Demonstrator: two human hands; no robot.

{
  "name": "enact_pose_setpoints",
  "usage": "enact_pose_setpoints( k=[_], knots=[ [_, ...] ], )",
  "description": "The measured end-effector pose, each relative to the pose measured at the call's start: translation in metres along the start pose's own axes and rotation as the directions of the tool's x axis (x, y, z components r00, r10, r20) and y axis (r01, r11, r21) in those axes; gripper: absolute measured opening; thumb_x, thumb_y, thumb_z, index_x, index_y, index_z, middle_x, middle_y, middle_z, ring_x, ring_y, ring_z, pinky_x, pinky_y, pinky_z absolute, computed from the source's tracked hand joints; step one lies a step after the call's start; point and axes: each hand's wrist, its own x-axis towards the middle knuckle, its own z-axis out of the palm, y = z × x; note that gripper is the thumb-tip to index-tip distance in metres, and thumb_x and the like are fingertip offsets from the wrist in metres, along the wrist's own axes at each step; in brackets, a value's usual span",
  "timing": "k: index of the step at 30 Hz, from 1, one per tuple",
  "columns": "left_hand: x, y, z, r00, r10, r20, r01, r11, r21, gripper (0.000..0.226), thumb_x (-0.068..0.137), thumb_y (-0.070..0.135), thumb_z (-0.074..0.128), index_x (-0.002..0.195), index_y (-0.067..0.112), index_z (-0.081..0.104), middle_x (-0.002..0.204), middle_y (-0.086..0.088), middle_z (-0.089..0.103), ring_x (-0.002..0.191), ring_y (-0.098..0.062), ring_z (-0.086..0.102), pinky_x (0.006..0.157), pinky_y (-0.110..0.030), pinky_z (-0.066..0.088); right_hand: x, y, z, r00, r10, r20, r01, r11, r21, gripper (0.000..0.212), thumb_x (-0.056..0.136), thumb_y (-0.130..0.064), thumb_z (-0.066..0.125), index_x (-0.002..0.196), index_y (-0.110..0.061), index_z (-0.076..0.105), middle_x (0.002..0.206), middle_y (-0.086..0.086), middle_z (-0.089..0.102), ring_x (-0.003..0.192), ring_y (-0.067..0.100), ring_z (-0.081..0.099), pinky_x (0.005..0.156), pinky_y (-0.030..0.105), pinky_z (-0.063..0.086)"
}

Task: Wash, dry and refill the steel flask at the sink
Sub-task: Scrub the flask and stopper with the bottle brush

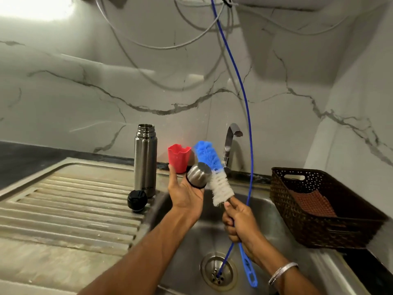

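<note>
The steel flask [145,160] stands upright and uncapped on the ribbed draining board, just left of the sink [276,248] basin, its threaded mouth open. Its black stopper [137,199] lies on the board, touching or nearly touching the flask's base. The steel cup lid [198,175], with a dark rim, is tilted above the basin. The bottle brush [212,171], blue bristles at the tip and white below, slants just beside it.

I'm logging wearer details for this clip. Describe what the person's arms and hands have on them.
Both forearms are bare, with no sleeves in view. The left hand has no ring, watch or glove that shows. The right hand is also ungloved; just behind it, a thin silver metal bangle circles the right wrist. No other markings can be made out.
</note>
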Motion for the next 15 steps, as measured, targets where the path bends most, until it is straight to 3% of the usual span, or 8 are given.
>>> enact_pose_setpoints(
  k=[3,5,8,10,12,15],
  knots=[
    [-0.002,-0.007,0.005,0.999,-0.007,0.045,0.006,1.000,0.029,0.085,0.094,0.075,0.038,0.128,0.002,0.065,0.127,-0.017,0.069,0.112,-0.025,0.069,0.103,-0.035,0.048,-0.002,-0.002,0.002,0.991,-0.114,-0.063,0.111,0.992,-0.060,0.029,0.108,-0.017,0.043,0.123,-0.034,0.061,0.056,-0.004,0.037,0.043,0.007,0.030,0.038,0.020,0.023],
    [-0.001,0.001,0.008,0.998,-0.002,0.069,0.000,1.000,0.018,0.089,0.088,0.077,0.047,0.137,0.004,0.059,0.136,-0.019,0.063,0.124,-0.029,0.062,0.111,-0.040,0.044,-0.002,-0.005,0.002,0.961,-0.264,-0.080,0.244,0.949,-0.202,0.029,0.106,-0.014,0.048,0.126,-0.028,0.064,0.058,-0.011,0.043,0.048,0.002,0.038,0.043,0.018,0.032],
    [0.006,0.009,0.002,0.996,0.002,0.089,-0.002,1.000,0.002,0.103,0.079,0.083,0.051,0.148,0.005,0.050,0.145,-0.017,0.058,0.136,-0.030,0.055,0.115,-0.040,0.043,0.000,-0.007,-0.006,0.880,-0.469,-0.079,0.367,0.775,-0.515,0.032,0.102,-0.016,0.055,0.128,-0.032,0.066,0.077,-0.024,0.063,0.070,-0.005,0.061,0.064,0.012,0.046],
    [0.004,0.004,-0.002,0.996,-0.047,0.071,0.044,0.998,0.041,0.109,0.081,0.088,0.042,0.145,0.000,0.051,0.142,-0.019,0.060,0.135,-0.030,0.056,0.119,-0.040,0.038,0.003,-0.009,-0.014,0.832,-0.540,-0.129,0.343,0.682,-0.646,0.032,0.101,-0.021,0.056,0.130,-0.029,0.067,0.095,-0.020,0.072,0.086,-0.001,0.067,0.076,0.023,0.056],
    [0.004,-0.002,-0.001,0.997,-0.056,0.049,0.051,0.993,0.106,0.107,0.084,0.089,0.033,0.141,0.000,0.054,0.135,-0.018,0.065,0.129,-0.029,0.061,0.116,-0.040,0.041,0.003,-0.010,-0.021,0.804,-0.583,-0.120,0.344,0.619,-0.706,0.036,0.100,-0.027,0.056,0.135,-0.029,0.064,0.096,-0.011,0.076,0.083,0.006,0.069,0.076,0.035,0.059],
    [0.009,-0.003,-0.002,1.000,-0.001,-0.009,0.002,0.998,0.064,0.099,0.087,0.086,0.031,0.145,0.010,0.055,0.123,-0.011,0.070,0.110,-0.024,0.068,0.099,-0.039,0.053,-0.007,-0.010,-0.019,0.803,-0.595,0.044,0.336,0.391,-0.857,0.047,0.099,-0.029,0.053,0.144,-0.044,0.049,0.076,-0.002,0.070,0.069,0.018,0.065,0.065,0.038,0.055]
  ],
)
